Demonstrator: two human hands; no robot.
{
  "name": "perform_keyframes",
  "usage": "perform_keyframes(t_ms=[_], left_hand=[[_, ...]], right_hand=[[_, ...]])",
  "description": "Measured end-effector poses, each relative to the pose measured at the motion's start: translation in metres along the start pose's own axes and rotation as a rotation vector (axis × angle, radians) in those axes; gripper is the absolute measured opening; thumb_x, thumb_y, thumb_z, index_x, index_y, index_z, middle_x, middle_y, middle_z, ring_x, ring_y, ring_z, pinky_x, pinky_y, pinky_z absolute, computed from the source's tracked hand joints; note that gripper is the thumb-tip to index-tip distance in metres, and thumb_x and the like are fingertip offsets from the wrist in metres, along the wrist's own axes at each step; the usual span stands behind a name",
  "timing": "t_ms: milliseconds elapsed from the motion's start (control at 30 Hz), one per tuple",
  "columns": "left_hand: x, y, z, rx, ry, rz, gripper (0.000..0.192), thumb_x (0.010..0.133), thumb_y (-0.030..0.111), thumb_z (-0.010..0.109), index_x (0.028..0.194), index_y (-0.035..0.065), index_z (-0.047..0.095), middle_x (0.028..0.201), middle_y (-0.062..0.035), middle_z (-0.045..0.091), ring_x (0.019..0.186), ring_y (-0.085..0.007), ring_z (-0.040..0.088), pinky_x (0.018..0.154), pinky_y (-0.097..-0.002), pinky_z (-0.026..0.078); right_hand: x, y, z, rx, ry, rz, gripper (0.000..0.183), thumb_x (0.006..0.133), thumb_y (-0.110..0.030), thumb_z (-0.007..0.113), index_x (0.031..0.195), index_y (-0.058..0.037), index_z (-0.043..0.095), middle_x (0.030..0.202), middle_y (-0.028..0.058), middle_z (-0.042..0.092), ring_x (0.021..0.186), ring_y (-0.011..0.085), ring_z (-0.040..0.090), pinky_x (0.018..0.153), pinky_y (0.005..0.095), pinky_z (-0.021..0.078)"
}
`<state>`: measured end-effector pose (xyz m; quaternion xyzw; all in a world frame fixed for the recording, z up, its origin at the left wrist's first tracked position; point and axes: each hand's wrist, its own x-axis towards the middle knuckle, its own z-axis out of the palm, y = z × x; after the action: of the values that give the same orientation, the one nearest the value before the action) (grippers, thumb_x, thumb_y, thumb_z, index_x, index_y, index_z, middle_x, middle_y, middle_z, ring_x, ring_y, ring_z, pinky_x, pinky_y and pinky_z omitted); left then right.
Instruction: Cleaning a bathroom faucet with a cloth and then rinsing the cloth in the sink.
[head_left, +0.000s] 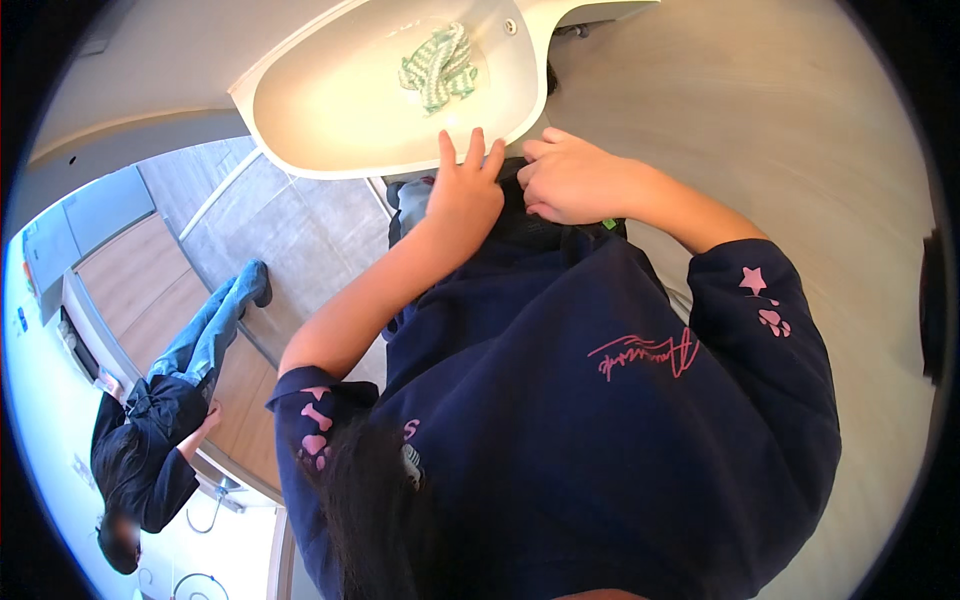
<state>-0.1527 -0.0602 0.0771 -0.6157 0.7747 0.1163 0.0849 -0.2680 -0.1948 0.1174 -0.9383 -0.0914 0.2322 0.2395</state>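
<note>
A white oval basin (330, 169) is in front of me, with an overflow hole near its right end. A crumpled green-and-white patterned cloth (441, 69) lies inside it, touched by neither hand. My left hand (466, 184) is at the basin's near rim, fingers spread and nothing seen in them. Just to its right, my right hand (574, 180) has curled fingers by the black fabric (532, 225) at my waist. Whether it grips that fabric cannot be told. A small green tag (609, 223) shows beside it.
At the left, another person (157, 420) in dark top and jeans stands by wood-fronted cabinets (157, 277). Grey floor tiles (277, 232) lie between us. A pale curved surface (750, 127) spans the right side. A shower hose (202, 525) shows at lower left.
</note>
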Motion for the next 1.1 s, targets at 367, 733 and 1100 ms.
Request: perform_keyframes(t_ms=[367,733,1100], left_hand=[[0.033,0.004,0.026,0.107,-0.289,0.119,0.023,0.076,0.024,0.053,0.091,0.0125,0.066,0.115,-0.0130,0.048,0.116,-0.0376,0.035,0.086,-0.0675,0.025],[0.031,-0.005,-0.005,0.081,-0.156,0.290,0.017,0.074,0.022,0.058,0.085,0.0118,0.065,0.117,-0.0120,0.046,0.119,-0.0361,0.033,0.091,-0.0662,0.021],[-0.037,-0.045,-0.071,-1.226,0.298,0.187,0.011,0.070,0.005,0.063,0.081,0.0032,0.058,0.106,-0.0088,0.054,0.103,-0.0263,0.050,0.086,-0.0345,0.040]], right_hand=[[0.005,0.013,0.027,-0.016,0.005,0.050,0.018,0.074,-0.026,0.053,0.074,-0.0162,0.068,0.072,-0.0022,0.056,0.080,0.0191,0.047,0.079,0.0329,0.0334],[-0.013,0.030,0.037,0.086,0.047,0.009,0.020,0.077,-0.027,0.052,0.074,-0.0136,0.067,0.075,0.0014,0.060,0.085,0.0212,0.049,0.085,0.0352,0.0307],[-0.048,0.033,0.009,1.024,0.599,-0.013,0.047,0.078,-0.016,0.062,0.120,-0.0066,0.043,0.115,0.0048,0.049,0.107,0.0151,0.046,0.089,0.0300,0.0374]])
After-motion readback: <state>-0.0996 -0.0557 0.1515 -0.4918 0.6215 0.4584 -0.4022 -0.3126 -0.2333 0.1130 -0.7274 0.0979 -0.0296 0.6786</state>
